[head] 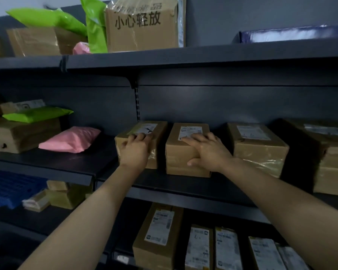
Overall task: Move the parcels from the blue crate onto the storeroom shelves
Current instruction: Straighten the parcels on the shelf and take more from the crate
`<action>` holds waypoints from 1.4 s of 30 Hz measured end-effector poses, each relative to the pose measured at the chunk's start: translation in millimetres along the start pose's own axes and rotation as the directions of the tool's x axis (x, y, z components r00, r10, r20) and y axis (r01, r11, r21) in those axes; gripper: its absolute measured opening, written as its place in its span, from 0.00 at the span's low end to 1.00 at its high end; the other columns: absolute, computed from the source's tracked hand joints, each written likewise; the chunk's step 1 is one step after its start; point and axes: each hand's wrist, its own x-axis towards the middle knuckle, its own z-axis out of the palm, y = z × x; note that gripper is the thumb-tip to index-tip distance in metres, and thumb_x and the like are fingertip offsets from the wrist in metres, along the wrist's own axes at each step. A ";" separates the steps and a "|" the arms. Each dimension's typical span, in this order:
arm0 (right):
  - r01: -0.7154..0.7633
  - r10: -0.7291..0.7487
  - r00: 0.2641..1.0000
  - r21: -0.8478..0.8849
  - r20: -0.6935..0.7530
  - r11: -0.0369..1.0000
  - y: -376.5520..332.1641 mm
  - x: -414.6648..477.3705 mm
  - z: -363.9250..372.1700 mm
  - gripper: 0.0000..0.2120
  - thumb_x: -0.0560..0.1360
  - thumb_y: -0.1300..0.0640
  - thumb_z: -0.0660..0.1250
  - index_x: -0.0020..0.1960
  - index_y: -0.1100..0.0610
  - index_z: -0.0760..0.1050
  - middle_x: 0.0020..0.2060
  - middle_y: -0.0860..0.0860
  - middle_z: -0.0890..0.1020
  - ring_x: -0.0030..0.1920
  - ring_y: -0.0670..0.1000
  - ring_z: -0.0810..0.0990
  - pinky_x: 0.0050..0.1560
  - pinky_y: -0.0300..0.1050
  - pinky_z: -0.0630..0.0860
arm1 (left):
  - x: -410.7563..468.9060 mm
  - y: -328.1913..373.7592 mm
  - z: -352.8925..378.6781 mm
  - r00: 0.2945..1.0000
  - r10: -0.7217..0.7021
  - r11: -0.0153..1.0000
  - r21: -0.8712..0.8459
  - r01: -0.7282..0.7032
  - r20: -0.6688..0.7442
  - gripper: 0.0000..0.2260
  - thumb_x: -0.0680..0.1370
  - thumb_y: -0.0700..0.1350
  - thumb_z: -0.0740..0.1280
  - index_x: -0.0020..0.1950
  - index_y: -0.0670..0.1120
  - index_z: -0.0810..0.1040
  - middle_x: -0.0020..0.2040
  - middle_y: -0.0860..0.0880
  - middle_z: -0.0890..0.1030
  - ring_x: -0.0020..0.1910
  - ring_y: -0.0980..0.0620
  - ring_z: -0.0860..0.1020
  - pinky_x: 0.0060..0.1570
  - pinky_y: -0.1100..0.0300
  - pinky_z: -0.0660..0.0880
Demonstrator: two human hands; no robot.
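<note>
At the left end of the middle shelf (pixel 183 187) a green mailer (pixel 37 114) lies on a brown carton (pixel 21 137). A pink mailer (pixel 70 140) lies just beside them, nearer the shelf's front edge. Below, at the far left, part of the blue crate (pixel 10 189) shows.

On the top shelf (pixel 203 55) stands a tall carton (pixel 142 30) printed 小心轻放 in black; the line of writing above it is blurred under tape.

At the middle of the middle shelf, near its front edge, two parcels stand side by side with a narrow gap between them. The left hand (pixel 136 149) rests on the left parcel (pixel 160 131), fingers laid over its top and not closed round it; its white label bears a black pen mark. The right hand (pixel 207 151) lies flat on the right parcel (pixel 180 152), fingers spread across the top and touching the white label, thumb down the front face. The label print is too small to read.

Further right sit a third taped parcel (pixel 260 145) and, at the shelf's right end, a large carton (pixel 332 158), both labelled on top. On the shelf below, labelled boxes (pixel 160 236) stand in a row.
</note>
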 end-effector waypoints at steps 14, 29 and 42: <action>-0.261 0.260 0.965 -0.033 -0.033 0.965 -37.0 23.7 8.6 0.37 0.75 0.45 0.68 0.77 0.39 0.50 0.72 0.55 0.55 0.69 0.58 0.56 0.70 0.54 0.60 | 18.0 -27.9 4.5 0.995 0.094 0.995 0.015 -0.094 0.023 0.31 0.75 0.34 0.62 0.76 0.51 0.59 0.68 0.47 0.67 0.67 0.41 0.63 0.65 0.38 0.62; -0.361 0.356 0.931 -0.067 -0.075 0.930 -45.4 37.4 15.1 0.37 0.75 0.48 0.67 0.77 0.42 0.49 0.72 0.57 0.56 0.69 0.61 0.57 0.70 0.57 0.62 | 30.0 -34.6 9.8 0.990 0.140 0.990 -0.029 -0.140 0.002 0.32 0.75 0.37 0.63 0.76 0.54 0.57 0.69 0.50 0.66 0.67 0.43 0.61 0.67 0.37 0.57; -0.359 0.353 0.931 -0.061 -0.089 0.931 -47.2 40.0 18.0 0.37 0.76 0.48 0.66 0.78 0.43 0.49 0.72 0.57 0.56 0.69 0.61 0.57 0.70 0.56 0.61 | 28.3 -34.5 6.3 0.989 0.147 0.989 -0.011 -0.147 0.029 0.33 0.74 0.36 0.64 0.76 0.53 0.58 0.68 0.49 0.66 0.67 0.42 0.62 0.67 0.33 0.55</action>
